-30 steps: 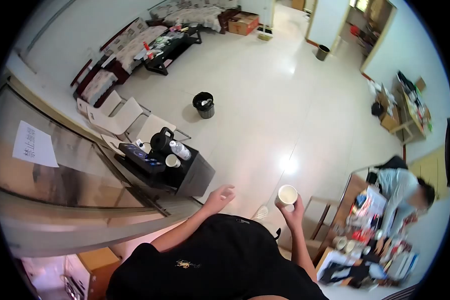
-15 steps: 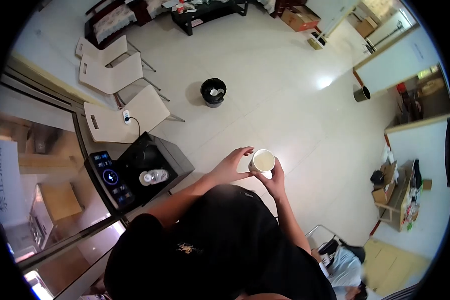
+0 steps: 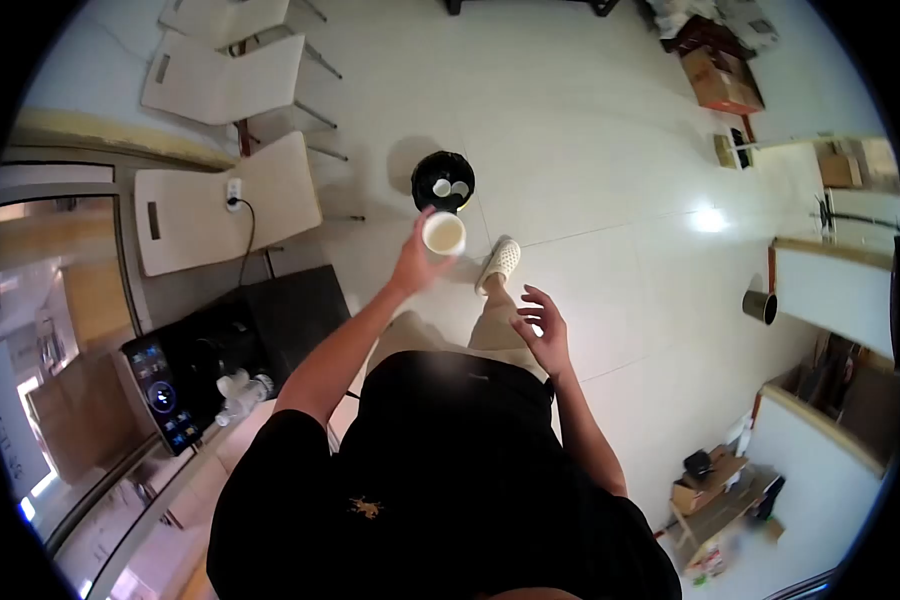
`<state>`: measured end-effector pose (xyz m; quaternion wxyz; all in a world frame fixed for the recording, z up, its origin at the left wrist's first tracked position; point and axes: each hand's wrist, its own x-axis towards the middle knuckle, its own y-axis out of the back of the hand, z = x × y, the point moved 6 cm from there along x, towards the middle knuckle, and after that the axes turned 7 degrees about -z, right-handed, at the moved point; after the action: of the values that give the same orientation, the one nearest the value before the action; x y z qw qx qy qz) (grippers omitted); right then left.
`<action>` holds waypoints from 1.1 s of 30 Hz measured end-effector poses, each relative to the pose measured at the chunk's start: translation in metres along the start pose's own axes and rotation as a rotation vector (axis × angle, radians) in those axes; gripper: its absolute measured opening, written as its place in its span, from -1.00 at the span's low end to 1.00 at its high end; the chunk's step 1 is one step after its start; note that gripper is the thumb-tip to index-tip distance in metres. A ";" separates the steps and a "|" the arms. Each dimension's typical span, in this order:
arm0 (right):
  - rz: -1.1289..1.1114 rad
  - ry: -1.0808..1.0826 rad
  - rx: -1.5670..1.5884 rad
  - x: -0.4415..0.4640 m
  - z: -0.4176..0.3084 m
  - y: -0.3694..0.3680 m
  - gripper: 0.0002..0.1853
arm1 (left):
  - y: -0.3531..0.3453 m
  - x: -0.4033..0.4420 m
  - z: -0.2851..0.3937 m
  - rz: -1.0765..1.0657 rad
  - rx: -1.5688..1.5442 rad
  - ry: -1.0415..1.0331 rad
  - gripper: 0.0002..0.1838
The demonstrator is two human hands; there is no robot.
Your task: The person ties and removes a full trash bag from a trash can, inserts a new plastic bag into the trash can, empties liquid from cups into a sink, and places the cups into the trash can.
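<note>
A white paper cup [image 3: 444, 235] with pale liquid in it is gripped by my left hand [image 3: 415, 262], which is stretched out in front of me. Just beyond the cup, a black-lined trash bin [image 3: 440, 172] stands on the floor with some white cups or lids inside. My right hand [image 3: 542, 330] is held lower, near my leg; its fingers are spread and curved, with nothing in them. Below it shows my foot in a white clog [image 3: 500, 262].
On my left, a black machine with a lit panel [image 3: 160, 395] has a clear plastic bottle [image 3: 242, 400] on it. White chairs [image 3: 225, 200] line the left wall, one bearing a power strip [image 3: 234, 194]. A dark bin [image 3: 759, 306] and a cardboard box [image 3: 722, 80] are at right.
The cup went from both hands to the left hand alone, and moved forward-left toward the bin. My right hand has let go. The view has turned, and I am closer to the bin.
</note>
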<state>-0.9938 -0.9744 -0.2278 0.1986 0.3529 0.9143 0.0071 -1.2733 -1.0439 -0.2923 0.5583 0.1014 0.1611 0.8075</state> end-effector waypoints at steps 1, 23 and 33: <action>-0.063 -0.036 -0.041 0.030 0.009 0.016 -0.37 | -0.002 0.025 -0.022 0.050 0.020 0.091 0.04; -0.303 -0.330 -0.529 0.591 0.452 -0.051 -0.62 | -0.090 0.167 -0.434 0.353 0.180 0.610 0.19; -0.341 -0.204 -0.649 0.607 0.394 -0.049 -0.69 | -0.042 -0.023 -0.338 0.355 0.007 1.122 -0.18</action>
<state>-1.2883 -0.6679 -0.8152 0.3886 0.1132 0.8856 0.2279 -1.3447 -1.1014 -0.6211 0.2436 -0.3142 0.4153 0.8182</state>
